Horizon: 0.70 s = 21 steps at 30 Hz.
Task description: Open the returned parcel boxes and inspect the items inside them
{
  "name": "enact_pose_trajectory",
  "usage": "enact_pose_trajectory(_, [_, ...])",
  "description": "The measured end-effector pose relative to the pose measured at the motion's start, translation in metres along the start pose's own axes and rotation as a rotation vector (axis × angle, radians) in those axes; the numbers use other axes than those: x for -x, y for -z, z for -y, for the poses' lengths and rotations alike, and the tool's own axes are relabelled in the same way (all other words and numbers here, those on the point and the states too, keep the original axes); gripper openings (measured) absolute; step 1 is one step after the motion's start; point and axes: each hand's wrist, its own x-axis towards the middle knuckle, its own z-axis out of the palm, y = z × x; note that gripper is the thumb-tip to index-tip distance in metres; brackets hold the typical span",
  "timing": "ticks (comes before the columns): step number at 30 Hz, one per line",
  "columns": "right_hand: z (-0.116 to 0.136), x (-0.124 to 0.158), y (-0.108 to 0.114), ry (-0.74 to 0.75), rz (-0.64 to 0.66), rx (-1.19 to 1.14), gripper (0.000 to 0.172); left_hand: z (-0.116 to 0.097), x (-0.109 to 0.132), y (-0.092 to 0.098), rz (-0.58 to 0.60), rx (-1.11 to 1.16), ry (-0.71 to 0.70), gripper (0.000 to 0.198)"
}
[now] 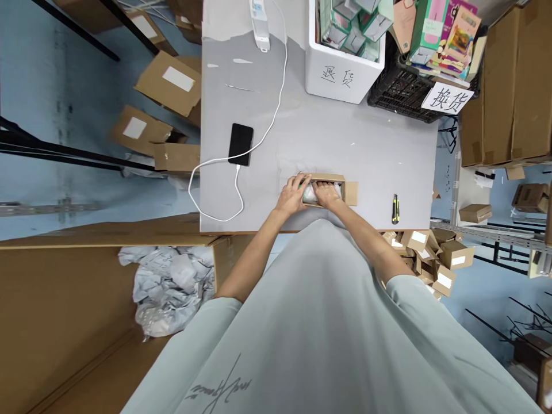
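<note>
A small open cardboard box (345, 179) lies near the front edge of the grey table (328, 144). Inside it sits a pale wrapped item (309, 194). My left hand (293, 194) curls round the box's left end, fingers over the rim. My right hand (326, 193) reaches into the box, its fingers closed on the wrapped item. The two hands nearly touch. What the wrapping holds is hidden.
A black phone (240, 144) on a white cable (276, 103) lies left of the box. A utility knife (395, 208) rests at the right. A white bin (342, 69) and black crate (401, 86) stand behind. Cardboard boxes (435, 253) litter the floor.
</note>
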Motion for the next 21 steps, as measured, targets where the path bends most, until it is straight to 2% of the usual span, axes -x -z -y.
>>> enact_pose_trajectory(5, [-0.012,0.022,0.015,0.041,-0.054,0.01,0.072,-0.002,-0.003,0.001,0.007,0.009,0.029,0.123])
enact_pose_trajectory(9, [-0.024,0.049,0.021,0.069,-0.115,0.003,0.07,-0.001,0.0,-0.012,-0.026,0.116,-0.019,0.138])
enact_pose_trajectory(12, [-0.035,0.064,0.014,0.083,-0.145,-0.052,0.072,-0.001,0.008,-0.025,-0.085,0.206,-0.061,0.148])
enact_pose_trajectory(15, [-0.048,0.072,-0.003,0.125,-0.167,-0.173,0.074,0.003,0.018,-0.034,-0.124,0.246,-0.115,0.154])
enact_pose_trajectory(18, [-0.057,0.083,-0.019,0.186,-0.222,-0.306,0.072,0.008,0.026,-0.036,-0.135,0.274,-0.166,0.16])
enact_pose_trajectory(21, [-0.06,0.1,-0.022,0.234,-0.333,-0.392,0.068,0.007,0.032,-0.032,-0.16,0.296,-0.189,0.162])
